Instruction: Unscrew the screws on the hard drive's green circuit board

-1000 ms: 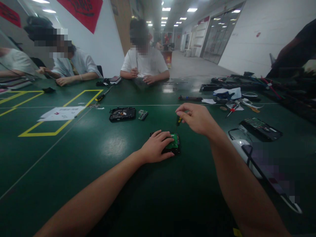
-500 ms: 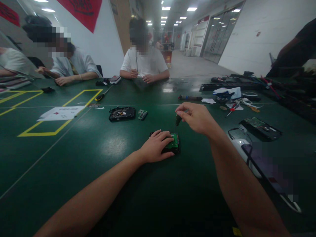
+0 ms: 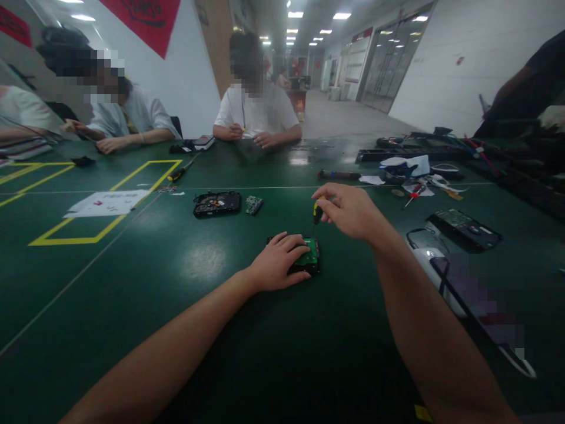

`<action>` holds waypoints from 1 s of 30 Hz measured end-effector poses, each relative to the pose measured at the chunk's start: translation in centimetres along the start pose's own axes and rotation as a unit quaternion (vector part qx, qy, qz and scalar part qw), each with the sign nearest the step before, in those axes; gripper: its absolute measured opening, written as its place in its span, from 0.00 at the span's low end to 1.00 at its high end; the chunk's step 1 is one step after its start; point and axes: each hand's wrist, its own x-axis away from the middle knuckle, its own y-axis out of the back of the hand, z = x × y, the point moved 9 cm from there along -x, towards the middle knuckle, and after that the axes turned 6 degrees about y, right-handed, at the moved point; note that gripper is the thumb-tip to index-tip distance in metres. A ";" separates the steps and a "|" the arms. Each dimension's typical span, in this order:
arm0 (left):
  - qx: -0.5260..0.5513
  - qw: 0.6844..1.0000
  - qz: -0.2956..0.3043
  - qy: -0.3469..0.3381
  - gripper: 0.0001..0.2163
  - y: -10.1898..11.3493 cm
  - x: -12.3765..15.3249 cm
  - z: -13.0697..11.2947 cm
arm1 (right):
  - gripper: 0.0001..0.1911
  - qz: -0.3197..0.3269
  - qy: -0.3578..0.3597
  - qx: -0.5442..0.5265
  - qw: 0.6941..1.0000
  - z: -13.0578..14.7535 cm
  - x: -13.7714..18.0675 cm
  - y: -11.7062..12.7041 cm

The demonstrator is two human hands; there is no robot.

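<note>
A hard drive (image 3: 313, 257), black with a green circuit board facing up, lies flat on the table in front of me. My left hand (image 3: 280, 259) spans it from the left, fingers spread across the board and thumb along the near side, so much of the drive is covered. Above its far right corner, my right hand (image 3: 344, 209) pinches a screwdriver (image 3: 317, 212) with a black and yellow handle. The thin shaft points down towards the board's far edge; whether its tip sits in a screw is too small to tell.
An opened black drive housing (image 3: 217, 204) and a small circuit board (image 3: 253, 205) lie beyond my left hand. On the right are another board-bearing device (image 3: 463, 228), a phone-like slab (image 3: 474, 294) and a red screwdriver (image 3: 415, 193). Co-workers sit across the green table (image 3: 212, 353).
The screwdriver handle has turned in my right fingers, and its yellow part now shows. My left hand stays on the hard drive. The view has shifted slightly.
</note>
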 end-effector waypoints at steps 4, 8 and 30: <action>0.010 1.000 -0.005 0.000 0.29 0.1 0.0 0.0 | 0.12 0.007 -0.002 -0.019 1.000 0.2 -0.1 -0.2; 0.016 1.000 -0.007 0.000 0.29 0.1 0.0 0.0 | 0.12 0.009 0.015 0.008 1.000 0.2 -0.2 0.0; 0.001 1.000 -0.003 -0.003 0.29 0.0 0.0 -0.1 | 0.12 -0.005 0.008 0.033 0.999 0.2 0.0 0.1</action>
